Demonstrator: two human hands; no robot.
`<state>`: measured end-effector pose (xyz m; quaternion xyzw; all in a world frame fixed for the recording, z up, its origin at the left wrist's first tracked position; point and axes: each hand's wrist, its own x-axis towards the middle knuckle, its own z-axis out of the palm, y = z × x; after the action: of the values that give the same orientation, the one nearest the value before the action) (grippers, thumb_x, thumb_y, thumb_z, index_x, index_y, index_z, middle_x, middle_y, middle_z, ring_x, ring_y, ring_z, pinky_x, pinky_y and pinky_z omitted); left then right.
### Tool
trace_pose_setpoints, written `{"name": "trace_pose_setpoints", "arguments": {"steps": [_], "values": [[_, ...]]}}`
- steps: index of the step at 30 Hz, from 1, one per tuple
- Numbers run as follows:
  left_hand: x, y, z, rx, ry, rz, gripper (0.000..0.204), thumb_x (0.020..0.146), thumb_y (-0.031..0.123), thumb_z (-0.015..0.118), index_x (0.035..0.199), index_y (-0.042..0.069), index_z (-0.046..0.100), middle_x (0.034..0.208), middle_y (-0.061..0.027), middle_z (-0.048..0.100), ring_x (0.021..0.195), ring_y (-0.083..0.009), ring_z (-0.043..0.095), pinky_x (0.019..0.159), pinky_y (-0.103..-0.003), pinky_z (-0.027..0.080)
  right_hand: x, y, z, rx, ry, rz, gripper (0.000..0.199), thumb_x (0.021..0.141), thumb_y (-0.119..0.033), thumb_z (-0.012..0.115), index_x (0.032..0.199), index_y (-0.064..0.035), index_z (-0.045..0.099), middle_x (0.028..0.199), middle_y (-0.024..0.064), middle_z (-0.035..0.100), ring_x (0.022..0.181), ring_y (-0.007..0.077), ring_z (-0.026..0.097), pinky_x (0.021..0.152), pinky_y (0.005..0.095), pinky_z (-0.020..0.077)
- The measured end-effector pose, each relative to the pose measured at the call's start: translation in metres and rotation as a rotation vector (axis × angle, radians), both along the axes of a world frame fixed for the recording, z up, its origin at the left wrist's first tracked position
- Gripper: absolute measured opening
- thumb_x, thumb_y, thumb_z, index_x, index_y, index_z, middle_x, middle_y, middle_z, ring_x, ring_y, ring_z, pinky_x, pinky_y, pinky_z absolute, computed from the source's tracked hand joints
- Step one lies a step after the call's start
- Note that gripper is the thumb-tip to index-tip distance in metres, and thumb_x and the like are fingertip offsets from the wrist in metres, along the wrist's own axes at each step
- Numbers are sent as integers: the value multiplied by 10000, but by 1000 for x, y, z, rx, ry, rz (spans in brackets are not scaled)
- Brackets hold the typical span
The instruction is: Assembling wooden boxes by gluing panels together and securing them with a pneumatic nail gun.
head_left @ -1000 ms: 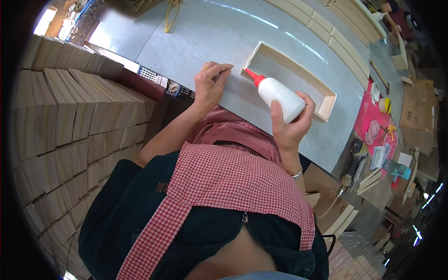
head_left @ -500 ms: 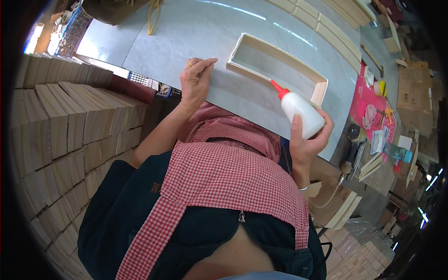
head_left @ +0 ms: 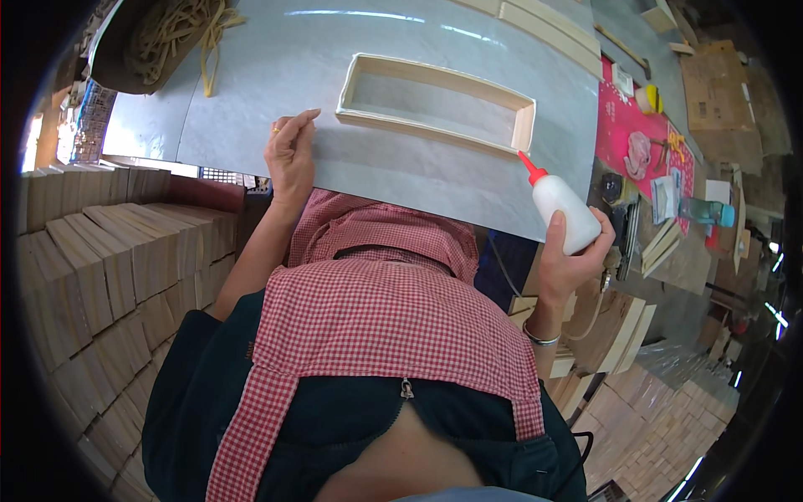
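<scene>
A broad grey sheet-topped worktable (head_left: 251, 92) fills the upper half of the view. Stacks of pale wooden blocks (head_left: 92, 276) bank up at 9 o'clock from the person's red-checked apron (head_left: 393, 318). On the table, toward 12 o'clock, lies a long, shallow rectangular frame of light wood (head_left: 435, 99), open in the middle. At 11 o'clock a dark round basin of tan rubber bands (head_left: 159, 33) sits at the table's corner. The right hand (head_left: 569, 259), at 3 o'clock, has its fingers wrapped around a white plastic glue bottle with a red nozzle (head_left: 560, 209), off the table edge; the nozzle points toward the frame's near right corner. The left hand (head_left: 290, 155) rests on the table edge, fingers loosely curled together, empty, just beside the frame's left end.
</scene>
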<state>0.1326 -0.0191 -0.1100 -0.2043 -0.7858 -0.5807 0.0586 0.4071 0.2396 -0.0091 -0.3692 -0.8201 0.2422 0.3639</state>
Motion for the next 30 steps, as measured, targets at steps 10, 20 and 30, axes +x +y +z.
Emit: {"name": "trace_pose_setpoints", "arguments": {"steps": [10,20,30], "values": [[-1,-4,1,-93,-3,7,257,1035,30,495,1213,59,678,952,-44,633,838,-140,508,786,-251,415,-4,36,-10,-329,233,-204,468,890,-245,719,1238,-10,511,1153,176,591,1010,270,586,868,378,503],[-12,-6,2,-80,-289,176,295,1002,184,610,1247,31,671,1117,-75,698,937,-152,599,888,-268,476,-78,273,-46,146,47,-477,431,715,-222,824,936,42,566,917,154,604,839,283,586,798,381,510],[-53,-16,20,-282,-283,211,265,973,169,638,1196,58,729,1152,-105,711,1028,-199,627,946,-327,485,-36,324,-39,54,-215,-295,367,884,-346,699,1043,-18,654,866,149,694,760,295,668,716,416,548]]}}
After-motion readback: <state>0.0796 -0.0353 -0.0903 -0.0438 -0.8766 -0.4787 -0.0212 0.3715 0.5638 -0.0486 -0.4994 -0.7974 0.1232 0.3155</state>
